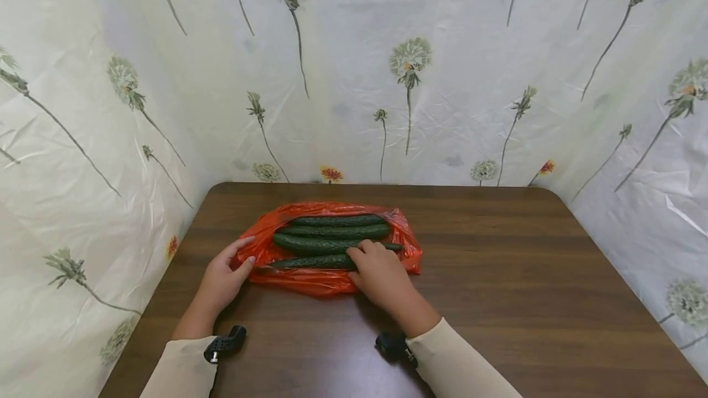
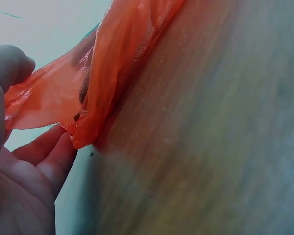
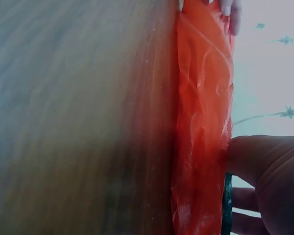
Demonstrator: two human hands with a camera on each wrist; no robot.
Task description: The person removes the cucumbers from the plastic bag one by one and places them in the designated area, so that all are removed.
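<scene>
An orange-red plastic bag (image 1: 310,282) lies spread open on the table, with several dark green cucumbers side by side in it. At the bag's left end, my left hand (image 1: 222,278) holds the edge between thumb and fingers. In the left wrist view, the thin plastic (image 2: 120,63) passes between the thumb and the bent fingers (image 2: 59,154). My right hand (image 1: 384,275) reaches over the bag's near side and grips the nearest cucumber (image 1: 318,262) at its right end. The right wrist view shows the thumb at the bag's rim and fingers beyond a green strip of cucumber (image 3: 228,200).
The brown wooden table (image 1: 525,300) extends to the right of the bag and in front of it. A pale cloth (image 1: 343,66) printed with dandelions hangs behind the table and along both sides. Each wrist carries a black camera mount (image 1: 227,344).
</scene>
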